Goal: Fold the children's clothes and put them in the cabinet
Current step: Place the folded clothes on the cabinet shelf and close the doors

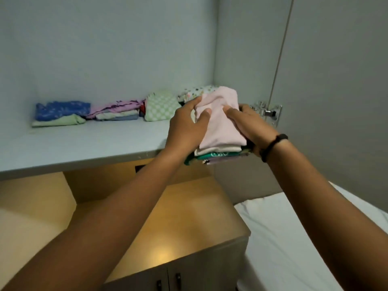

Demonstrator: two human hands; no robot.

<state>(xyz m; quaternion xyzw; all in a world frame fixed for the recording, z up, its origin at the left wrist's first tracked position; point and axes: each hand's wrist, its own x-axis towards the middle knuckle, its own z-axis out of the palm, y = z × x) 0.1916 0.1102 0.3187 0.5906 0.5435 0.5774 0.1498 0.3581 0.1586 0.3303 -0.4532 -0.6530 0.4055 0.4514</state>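
A stack of folded children's clothes (222, 131), pale pink on top with cream, green and purple layers beneath, is held between both hands at the front right edge of the cabinet shelf (84, 143). My left hand (186, 129) grips its left side, thumb pressed on the pink top. My right hand (249, 124) clasps its right side, a black band on the wrist. Folded piles lie along the shelf's back: a blue and green pile (60, 113), a pink and purple pile (117, 111), a green checked garment (161, 108) and a dotted white garment (197, 91) behind the held stack.
The open cabinet door (336, 80) stands to the right, its metal hinge (267, 112) just behind my right hand. Below the shelf is a lit wooden counter (178, 223) over lower cabinet doors with handles (168, 280). A bed with a white sheet (294, 238) lies at lower right.
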